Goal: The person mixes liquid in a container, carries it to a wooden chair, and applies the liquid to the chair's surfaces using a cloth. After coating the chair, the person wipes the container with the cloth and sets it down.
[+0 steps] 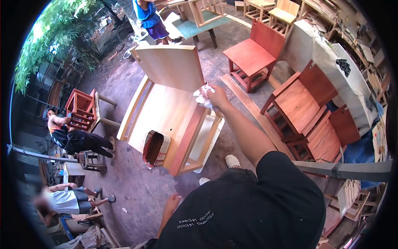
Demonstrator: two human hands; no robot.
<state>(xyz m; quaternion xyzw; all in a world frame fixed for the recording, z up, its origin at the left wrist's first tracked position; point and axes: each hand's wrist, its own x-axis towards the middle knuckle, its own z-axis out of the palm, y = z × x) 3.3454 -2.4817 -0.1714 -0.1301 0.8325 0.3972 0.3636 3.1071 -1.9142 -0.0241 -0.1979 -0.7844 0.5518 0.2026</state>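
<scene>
My right hand [216,96] is closed on a crumpled, stained white rag [204,93], held at the right edge of a pale wooden chair [161,108], where its backrest meets the seat. The chair's near side rail [188,141] is a darker reddish brown. On the seat's near left part stands an open rectangular can [156,149] with reddish-brown stain inside and on its rim. My left hand [173,202] hangs low beside my body, away from the chair, its fingers curled; whether it holds anything is hidden.
Red-stained chairs [253,54] stand at the right, beside long boards [253,112] on the floor. A grey pole [344,169] crosses at right. Co-workers are at the left [74,133], lower left [68,201] and top [149,20]. A green table [199,27] stands behind.
</scene>
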